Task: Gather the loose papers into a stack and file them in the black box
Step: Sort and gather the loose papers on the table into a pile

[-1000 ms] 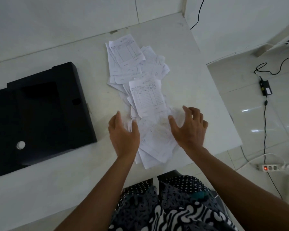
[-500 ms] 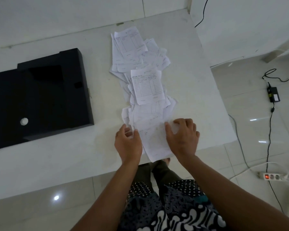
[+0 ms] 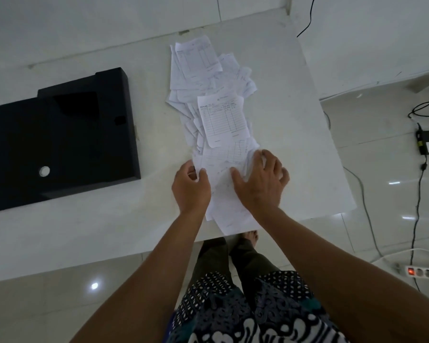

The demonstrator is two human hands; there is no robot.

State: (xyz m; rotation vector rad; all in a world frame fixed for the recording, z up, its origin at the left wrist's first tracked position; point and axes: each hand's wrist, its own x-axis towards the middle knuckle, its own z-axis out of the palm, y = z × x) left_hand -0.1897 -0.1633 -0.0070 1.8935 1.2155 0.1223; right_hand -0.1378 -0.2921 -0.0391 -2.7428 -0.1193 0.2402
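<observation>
My left hand (image 3: 191, 186) pinches the near end of the papers (image 3: 221, 125) on one side, thumb curled over an edge, while my right hand (image 3: 260, 179) lies spread flat on top, gripping nothing. I'd say sweep inward from both sides and keep the sheets flat so none slide off the table (image 3: 295, 120). The black box (image 3: 60, 142) sits left of the papers, well apart.

Loose white papers (image 3: 218, 115) strewn on table, right of flat black box (image 3: 60, 139).
</observation>
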